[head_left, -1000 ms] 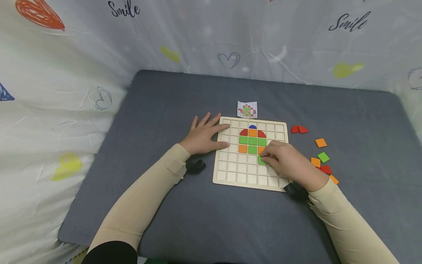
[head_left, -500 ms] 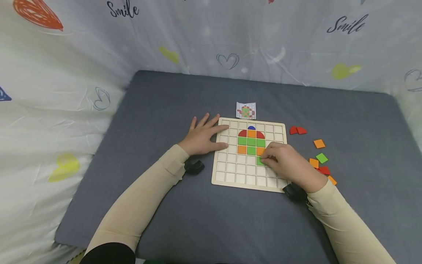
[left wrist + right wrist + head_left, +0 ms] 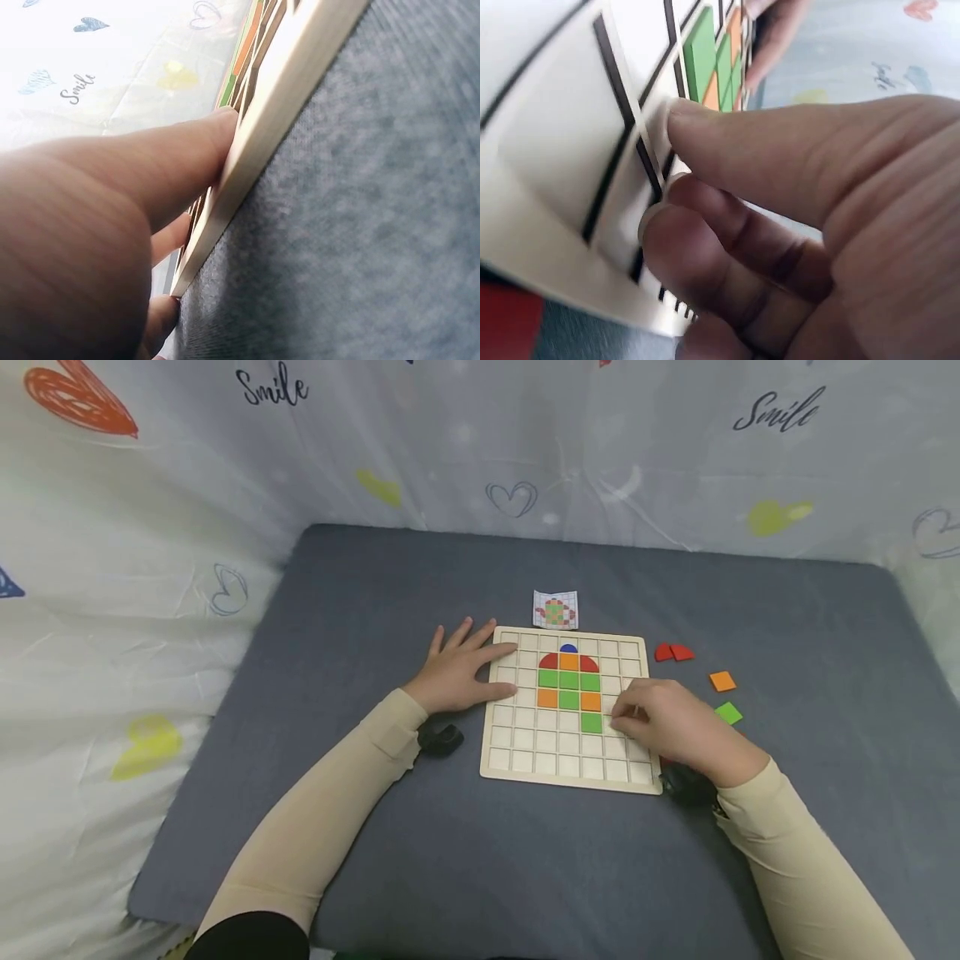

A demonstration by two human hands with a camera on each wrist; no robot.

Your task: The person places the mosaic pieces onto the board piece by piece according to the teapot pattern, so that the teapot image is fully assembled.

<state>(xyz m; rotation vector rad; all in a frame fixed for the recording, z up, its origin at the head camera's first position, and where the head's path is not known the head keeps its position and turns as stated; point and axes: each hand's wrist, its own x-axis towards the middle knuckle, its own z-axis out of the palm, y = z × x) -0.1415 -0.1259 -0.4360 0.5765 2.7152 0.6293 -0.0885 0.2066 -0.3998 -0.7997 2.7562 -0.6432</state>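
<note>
A wooden grid board (image 3: 517,762) lies on the table. Coloured pieces fill its upper middle: a blue half-round piece (image 3: 568,648), red quarter-rounds, and orange and green squares. The lowest is a green square tile (image 3: 591,722). My left hand (image 3: 453,678) rests on the board's left edge with fingers spread; its thumb (image 3: 180,154) lies over the rim in the left wrist view. Just right of the lowest green tile is my right hand (image 3: 678,727), over the board. In the right wrist view its thumb (image 3: 735,146) stands apart from loosely bent fingers, with nothing between them.
Behind the board lies a small printed card (image 3: 556,610) with a coloured pattern. To the right are red quarter-round pieces (image 3: 672,652), an orange square (image 3: 723,681) and a green square (image 3: 729,713). My right forearm hides other loose pieces. A printed curtain (image 3: 450,443) hangs behind the table.
My right hand has let go of the lowest green tile and moved slightly right, leaving it in its cell. The left hand stays on the board's edge.
</note>
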